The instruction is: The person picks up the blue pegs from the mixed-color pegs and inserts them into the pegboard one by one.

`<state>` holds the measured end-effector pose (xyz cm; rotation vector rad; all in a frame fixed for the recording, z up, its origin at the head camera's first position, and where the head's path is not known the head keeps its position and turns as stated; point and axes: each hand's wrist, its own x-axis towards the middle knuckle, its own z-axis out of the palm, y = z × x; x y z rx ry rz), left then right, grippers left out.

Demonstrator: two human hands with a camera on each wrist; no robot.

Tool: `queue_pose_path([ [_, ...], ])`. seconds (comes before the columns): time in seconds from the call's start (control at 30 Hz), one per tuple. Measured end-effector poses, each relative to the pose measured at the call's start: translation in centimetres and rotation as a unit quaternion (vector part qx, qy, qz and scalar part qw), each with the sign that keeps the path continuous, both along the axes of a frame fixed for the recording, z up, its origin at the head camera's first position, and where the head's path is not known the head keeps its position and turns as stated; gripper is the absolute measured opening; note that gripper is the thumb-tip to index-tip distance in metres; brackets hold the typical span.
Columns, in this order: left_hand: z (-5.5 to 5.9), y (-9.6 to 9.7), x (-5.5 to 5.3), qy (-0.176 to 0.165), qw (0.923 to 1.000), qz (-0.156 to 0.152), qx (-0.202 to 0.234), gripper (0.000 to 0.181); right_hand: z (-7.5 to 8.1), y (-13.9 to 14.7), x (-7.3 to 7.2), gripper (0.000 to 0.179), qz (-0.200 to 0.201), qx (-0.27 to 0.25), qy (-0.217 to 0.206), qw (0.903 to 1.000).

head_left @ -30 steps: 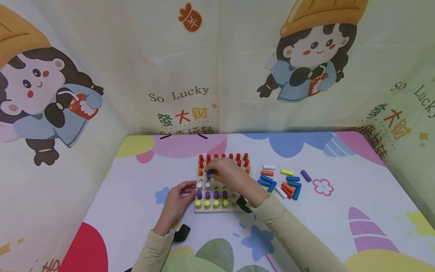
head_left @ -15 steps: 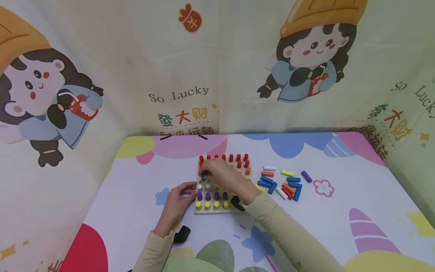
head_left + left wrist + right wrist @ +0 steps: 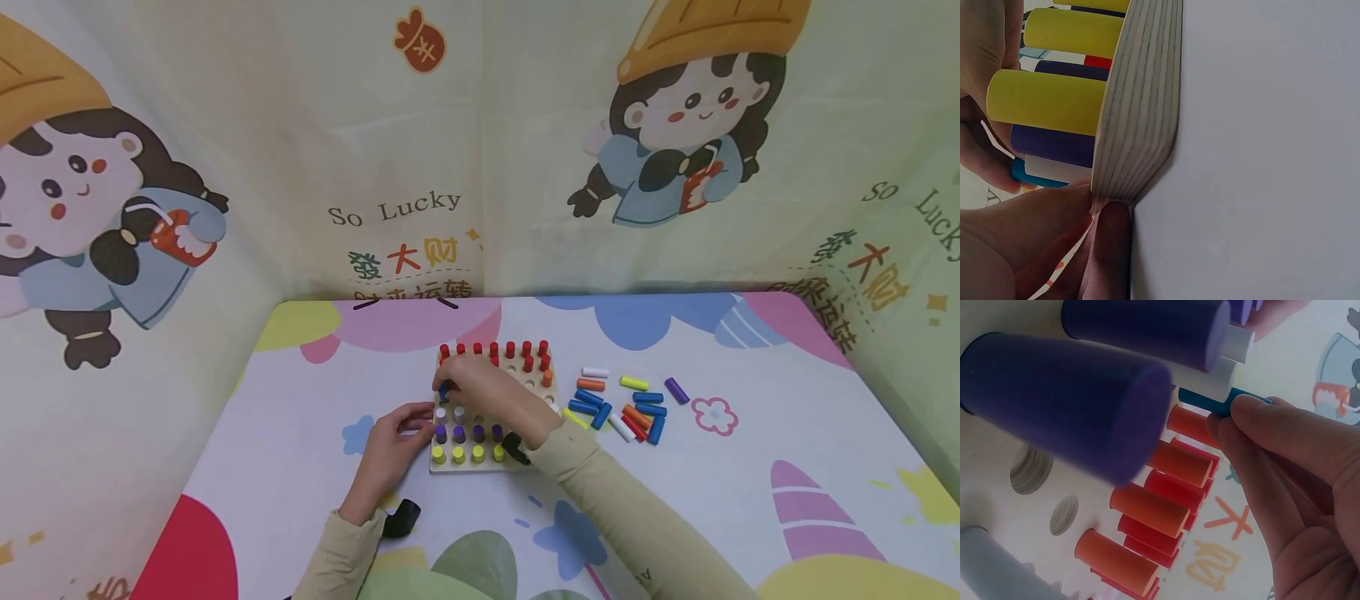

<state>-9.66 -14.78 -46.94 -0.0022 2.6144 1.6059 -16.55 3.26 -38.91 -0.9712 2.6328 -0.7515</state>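
A wooden pegboard (image 3: 467, 469) lies on the table, with red pegs (image 3: 527, 347) at the back and yellow pegs (image 3: 458, 455) at the front. Between them stand purple pegs (image 3: 459, 433), white pegs (image 3: 460, 414) and orange pegs (image 3: 1150, 509). My right hand (image 3: 491, 392) pinches a blue peg (image 3: 1207, 400) upright over the left column, behind the white pegs. Whether its lower end sits in a hole is hidden. My left hand (image 3: 393, 446) holds the board's left edge, its thumb (image 3: 1054, 209) at the upper rim and a finger (image 3: 1113, 244) against the side.
Right of the board lie several loose pegs, among them blue pegs (image 3: 588, 397), a yellow peg (image 3: 634, 382), a purple peg (image 3: 677, 390) and a white peg (image 3: 621, 427). The table (image 3: 300, 450) has a printed cover; a patterned cloth wall (image 3: 525, 250) rises behind it.
My right hand has carried the blue peg left, from the second column to the leftmost column, and slightly lower in the view. The left hand has stayed at the board's edge.
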Motion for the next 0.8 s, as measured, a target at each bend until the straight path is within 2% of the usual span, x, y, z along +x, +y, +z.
queue_pose_path([
  [0.13,-0.07,0.03,-0.02,0.002,1.0,-0.003,-0.001,0.031,-0.16,-0.2,-0.1,0.022,0.011,0.013,0.012,0.9998],
  [0.47,-0.19,-0.03,-0.1,-0.003,1.0,0.003,-0.006,0.031,-0.66,-0.29,-0.28,0.021,0.008,0.019,0.011,0.9997],
  [0.8,-0.2,-0.06,-0.1,-0.007,1.0,0.003,-0.005,0.031,-0.88,-0.31,-0.49,0.02,0.022,0.001,0.001,0.9998],
])
